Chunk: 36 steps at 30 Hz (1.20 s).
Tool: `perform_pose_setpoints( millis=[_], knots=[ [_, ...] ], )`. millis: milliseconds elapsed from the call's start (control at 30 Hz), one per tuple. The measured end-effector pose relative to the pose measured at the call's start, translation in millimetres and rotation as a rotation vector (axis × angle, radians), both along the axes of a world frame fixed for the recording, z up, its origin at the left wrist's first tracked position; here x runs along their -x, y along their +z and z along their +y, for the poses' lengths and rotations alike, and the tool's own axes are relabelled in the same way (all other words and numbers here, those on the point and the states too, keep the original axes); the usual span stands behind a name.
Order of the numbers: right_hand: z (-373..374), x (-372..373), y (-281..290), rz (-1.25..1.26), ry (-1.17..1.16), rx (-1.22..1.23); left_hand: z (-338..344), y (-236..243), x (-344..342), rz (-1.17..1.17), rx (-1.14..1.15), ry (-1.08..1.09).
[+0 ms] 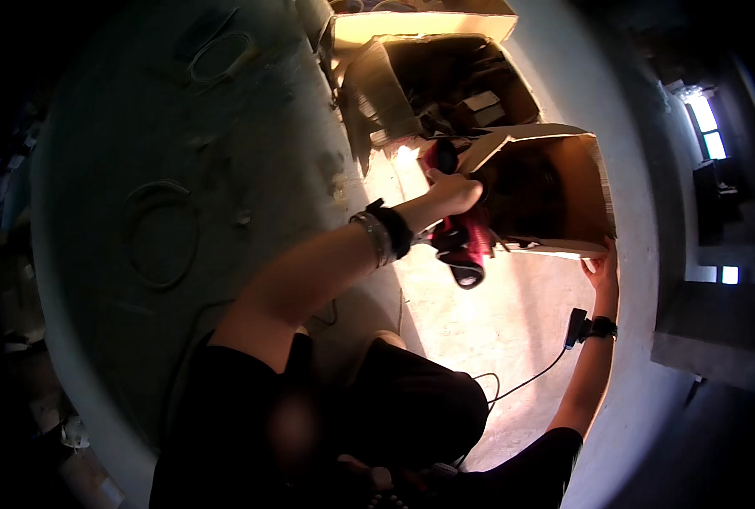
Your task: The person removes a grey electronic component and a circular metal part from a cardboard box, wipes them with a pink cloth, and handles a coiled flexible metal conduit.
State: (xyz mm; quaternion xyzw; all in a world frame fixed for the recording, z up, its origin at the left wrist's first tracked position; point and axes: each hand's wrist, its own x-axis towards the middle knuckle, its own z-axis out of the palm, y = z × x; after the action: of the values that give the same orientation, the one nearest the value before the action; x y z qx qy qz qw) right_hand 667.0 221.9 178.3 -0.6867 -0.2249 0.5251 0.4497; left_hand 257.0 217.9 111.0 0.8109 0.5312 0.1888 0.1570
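My left hand (454, 188) is closed on a red-and-black item (471, 242), which looks like footwear or a padded fabric piece, at the near-left side of an open cardboard box (596, 182). The item hangs partly below my hand, with a dark rounded end at the bottom and another above. The box's dark inside shows little detail. My right hand (599, 265) grips the near right corner of that box, its fingers curled at the edge. A small black device (576, 327) with a cable is strapped at my right wrist.
Behind sit a second open box (377, 85) with dark contents and another carton (424, 25). Coiled cables (161, 280) lie on the shaded floor (97, 254) to the left. A pale wall (632, 212) curves along the right, with windows (707, 127) beyond it.
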Motion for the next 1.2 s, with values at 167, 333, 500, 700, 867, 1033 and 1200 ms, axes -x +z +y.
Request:
perform_pose_setpoints(
  millis=[167,333,500,700,867,1033,1200],
  knots=[
    [-11.1,-19.3,-14.4,-0.134,-0.124,-0.200,-24.2,44.3,-5.8,-0.193,0.102,-0.003],
    [-12.0,21.7,15.6,-0.923,-0.374,-0.745,-32.6,67.4,43.8,-0.655,0.321,0.092],
    [-110.2,185.6,88.3,-1.021,0.066,-1.389,-52.3,50.9,114.7,-0.880,-0.080,0.002],
    [-190.4,338.4,-27.9,-0.435,1.004,-1.012,-186.3,45.6,187.5,-0.724,0.467,0.070],
    [-233.4,351.6,-91.0,0.312,0.836,-0.164,-239.5,11.6,164.2,-0.907,0.667,-0.026],
    [-249.1,360.0,-101.0,0.493,0.864,0.136,-252.8,-3.6,160.4,-0.869,0.614,-0.340],
    [-237.0,338.1,-106.2,0.117,0.779,-0.020,-246.2,-33.2,207.7,-0.706,0.138,0.254]
  ],
)
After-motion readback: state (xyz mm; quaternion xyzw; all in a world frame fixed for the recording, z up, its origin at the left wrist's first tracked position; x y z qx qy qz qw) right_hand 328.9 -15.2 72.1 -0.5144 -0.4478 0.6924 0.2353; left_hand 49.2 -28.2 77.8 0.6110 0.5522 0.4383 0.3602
